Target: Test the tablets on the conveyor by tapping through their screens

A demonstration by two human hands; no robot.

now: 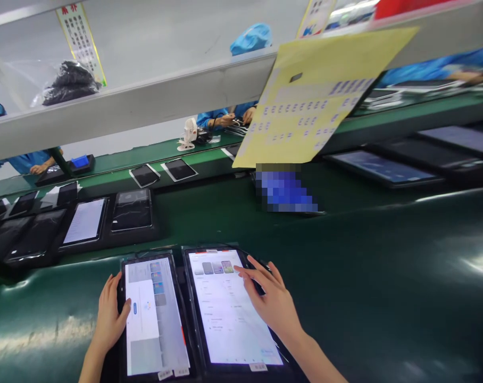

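Two lit tablets lie side by side on the green bench. My left hand (pixel 110 314) rests at the left edge of the left tablet (pixel 146 330), thumb over its border, fingers apart and holding nothing. That screen shows a white pop-up box over a grey page. Over the upper right part of the right tablet (pixel 229 319) is my right hand (pixel 267 292), its index finger at the row of small pictures and its other fingers spread. The right screen is mostly white with small text.
More tablets, such as one with a white screen (pixel 84 221), lie in dark trays behind. A yellow sheet (pixel 317 101) hangs from the shelf beam (pixel 146 96). A white fan (pixel 190 132) stands farther back, near another person's hands (pixel 229 120).
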